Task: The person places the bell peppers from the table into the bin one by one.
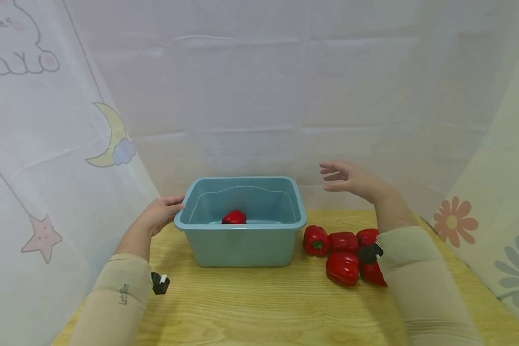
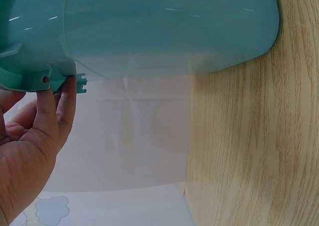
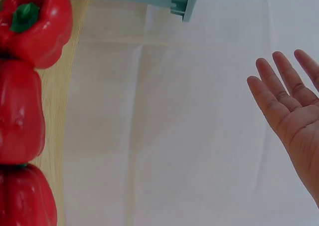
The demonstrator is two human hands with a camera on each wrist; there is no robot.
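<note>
Left hand [image 1: 157,215] gripping tub [image 1: 241,250] rim, tub long axis left-right, upright

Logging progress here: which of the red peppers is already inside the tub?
Only the single red pepper lying on the floor of the teal tub. The other peppers sit clustered on the table to the tub's right.
</note>
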